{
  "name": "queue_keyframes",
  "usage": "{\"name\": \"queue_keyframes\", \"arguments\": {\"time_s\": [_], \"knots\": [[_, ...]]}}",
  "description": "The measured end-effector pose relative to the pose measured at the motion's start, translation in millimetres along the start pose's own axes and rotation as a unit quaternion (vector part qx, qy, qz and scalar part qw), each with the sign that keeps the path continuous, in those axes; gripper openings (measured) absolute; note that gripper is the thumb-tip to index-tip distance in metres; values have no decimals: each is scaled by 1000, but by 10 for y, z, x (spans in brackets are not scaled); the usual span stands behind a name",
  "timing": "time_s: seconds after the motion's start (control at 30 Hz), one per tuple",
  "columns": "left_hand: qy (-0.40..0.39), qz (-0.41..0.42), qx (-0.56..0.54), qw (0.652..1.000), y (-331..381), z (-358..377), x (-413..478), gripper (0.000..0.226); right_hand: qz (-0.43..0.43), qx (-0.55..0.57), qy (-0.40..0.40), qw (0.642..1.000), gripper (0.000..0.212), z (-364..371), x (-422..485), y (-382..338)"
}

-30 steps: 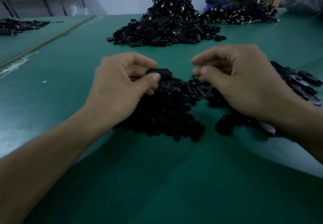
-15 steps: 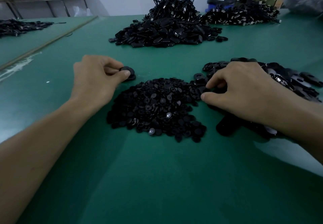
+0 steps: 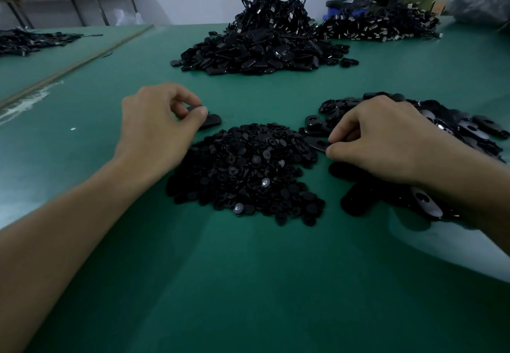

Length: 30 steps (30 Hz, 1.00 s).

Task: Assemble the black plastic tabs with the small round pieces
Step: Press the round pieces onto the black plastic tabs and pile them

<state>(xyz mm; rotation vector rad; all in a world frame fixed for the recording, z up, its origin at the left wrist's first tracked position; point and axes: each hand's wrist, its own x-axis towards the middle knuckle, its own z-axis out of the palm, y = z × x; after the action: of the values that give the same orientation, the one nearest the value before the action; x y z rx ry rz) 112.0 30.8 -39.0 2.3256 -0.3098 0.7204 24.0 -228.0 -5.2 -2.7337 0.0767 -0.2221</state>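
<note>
Head view shows the left hand (image 3: 160, 132) pinching a black tab (image 3: 212, 121) down on the green table (image 3: 248, 283), just beyond the heap of round pieces (image 3: 248, 170). The right hand (image 3: 386, 143) pinches a second tab (image 3: 317, 143) at the edge of the tab pile (image 3: 469, 129). This looks like the changeover between units. Next, that tab needs lifting and a round piece seated in its hole.

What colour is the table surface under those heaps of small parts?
Plain dark green; the flat table covering shows it best in the head view.
</note>
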Motion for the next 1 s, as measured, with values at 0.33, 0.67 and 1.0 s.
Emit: {"name": "queue_keyframes", "arguments": {"time_s": [0.33,0.67,1.0], "knots": [[-45,96,-101,989,541,-25,-296,6,14,6,-7,1000,19,31,40,-2],[-79,101,-139,982,671,-52,-439,15,-87,128,99,983,15,16,-24,-27],[-159,16,-285,945,667,-43,-411,9,-147,374,-5,916,21,86,-114,-132]]}}
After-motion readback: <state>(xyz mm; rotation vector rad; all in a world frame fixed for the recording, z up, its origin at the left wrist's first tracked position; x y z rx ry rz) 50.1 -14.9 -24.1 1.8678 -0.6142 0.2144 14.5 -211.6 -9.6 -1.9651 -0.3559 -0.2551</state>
